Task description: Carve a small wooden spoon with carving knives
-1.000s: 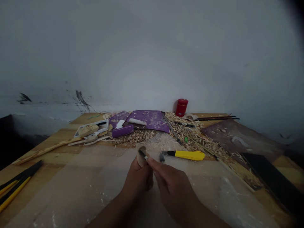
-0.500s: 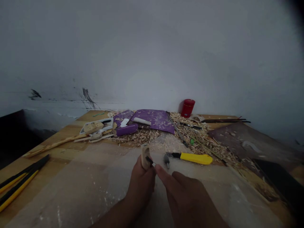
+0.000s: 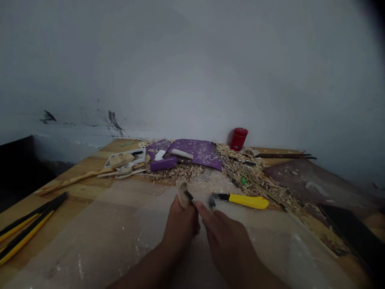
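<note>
My left hand [image 3: 182,222] is wrapped around a small pale piece of wood [image 3: 181,188], whose top end sticks up above my fingers and leans left. In my right hand [image 3: 225,237] is a slim carving tool [image 3: 190,196] with a dark blade and a shiny shank; its handle is hidden in my grip. The blade lies against the right side of the wood, close to my left thumb. Just beyond my right hand a small grey metal bit [image 3: 212,200] rests on the table beside a yellow utility knife [image 3: 248,201].
Wood shavings [image 3: 231,168] cover the back and right of the table [image 3: 90,188]. A purple sheet [image 3: 201,152], a white tray [image 3: 108,162] with wood pieces and a red canister [image 3: 239,139] are at the back. Yellow-and-black-handled pliers [image 3: 36,224] lie left; a dark slab [image 3: 345,228] lies right.
The wood has tilted further left in my left hand. My right hand has moved slightly left with the carving tool, and more of the blade and shank shows. The view has shifted a little.
</note>
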The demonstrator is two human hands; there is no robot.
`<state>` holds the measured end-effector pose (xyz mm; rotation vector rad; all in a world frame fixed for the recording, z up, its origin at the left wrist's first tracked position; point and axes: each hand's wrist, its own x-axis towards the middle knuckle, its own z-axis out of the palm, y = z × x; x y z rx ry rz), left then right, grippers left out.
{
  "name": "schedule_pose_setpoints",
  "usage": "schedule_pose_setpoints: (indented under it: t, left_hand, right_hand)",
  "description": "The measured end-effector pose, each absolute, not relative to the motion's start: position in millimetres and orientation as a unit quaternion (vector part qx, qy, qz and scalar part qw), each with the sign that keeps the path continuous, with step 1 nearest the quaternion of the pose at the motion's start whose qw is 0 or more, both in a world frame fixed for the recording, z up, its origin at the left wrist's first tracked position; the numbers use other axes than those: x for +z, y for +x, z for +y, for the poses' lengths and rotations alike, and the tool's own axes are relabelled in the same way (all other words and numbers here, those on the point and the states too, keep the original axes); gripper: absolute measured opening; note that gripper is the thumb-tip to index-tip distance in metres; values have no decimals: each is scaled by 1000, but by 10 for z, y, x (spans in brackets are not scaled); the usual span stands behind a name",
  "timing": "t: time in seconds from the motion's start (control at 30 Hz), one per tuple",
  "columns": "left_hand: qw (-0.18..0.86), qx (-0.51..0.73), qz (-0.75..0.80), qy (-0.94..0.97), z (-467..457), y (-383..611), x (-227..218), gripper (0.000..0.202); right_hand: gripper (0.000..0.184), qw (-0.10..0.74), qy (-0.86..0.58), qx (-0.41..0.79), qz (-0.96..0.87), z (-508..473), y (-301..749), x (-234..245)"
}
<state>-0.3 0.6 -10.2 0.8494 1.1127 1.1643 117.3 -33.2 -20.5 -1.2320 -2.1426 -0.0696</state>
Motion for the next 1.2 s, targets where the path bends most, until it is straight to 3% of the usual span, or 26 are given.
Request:
schedule_pose_setpoints:
  t: [0.1,0.23,0.5,0.73,1.2]
  left_hand:
    - [611,503,477,383,116,-75,-116,16]
    - [592,480,488,425,181,-118,-109,13]
    - [540,448,515,492,131,-107,-113,8]
    - [382,470,579,547,41,-70,-43,8]
    - [508,492,554,439,-39,-49,-59,15]
  right_hand:
    - [41,351,-485,78,-797,-337,1259,-156]
    - [40,330,-501,112,-792,-339,1342,-83]
    - [45,251,-507,2,-825,-394,1329,-4]
    - [50,244,-482,-97,-836,-431,1313,23]
    - [43,230,-493,-189,-817,-432,1072,-91]
